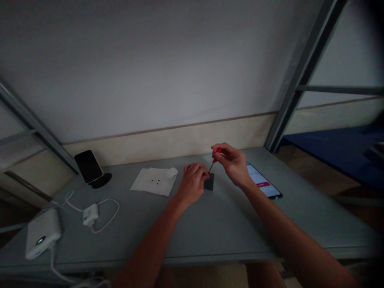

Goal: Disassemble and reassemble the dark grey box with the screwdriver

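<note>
Grey table [228,228] against wall [150,80], left hand [192,182] pinning dark block [209,183] mid-table, right hand [232,164] pinching red screwdriver [216,154]

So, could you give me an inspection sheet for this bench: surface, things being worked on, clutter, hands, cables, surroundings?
Surface: grey table, dimly lit; no spills seen.
Job's things: small dark square part flat on the table; red-handled screwdriver, tip down at the part.
Clutter: white sheet carrying two small dark bits, white roll at its corner; dark phone on a stand at left; lit phone flat at right.
Hands: left hand closed on the part's left edge; right hand pinching the screwdriver handle.
Cables: white charger with looped white cable; white box with a lit dot.
Surroundings: pale wall, slanted metal frame bars, blue surface at right.
</note>
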